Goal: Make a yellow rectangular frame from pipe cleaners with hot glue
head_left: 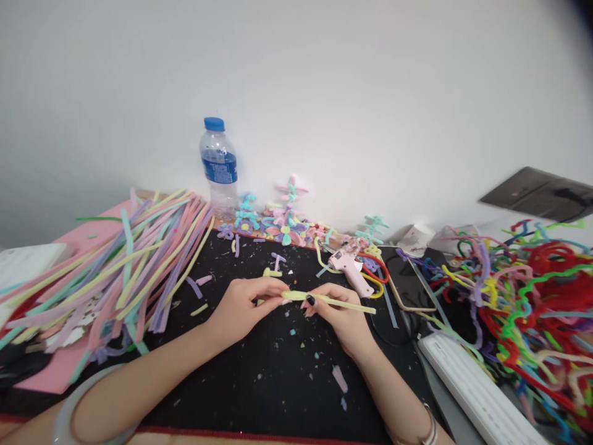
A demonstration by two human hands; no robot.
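Note:
A pale yellow pipe cleaner (343, 303) stretches between my two hands above the black mat (278, 383). Its left end looks doubled over, and its free end points right past my right hand. My left hand (245, 309) pinches the folded end between thumb and fingertips. Close beside it, my right hand (340, 315) pinches the strand further along. Just behind my fingers lie a short yellow piece (271, 272) and a purple T-shaped piece (278, 259).
A heap of pastel pipe cleaners (157, 253) lies left; a tangle of bright ones (532, 315) lies right. Behind stand a water bottle (220, 167) and pipe-cleaner flowers (285, 232). A pink glue gun (352, 272), a phone (412, 284) and a white power strip (477, 389) are right.

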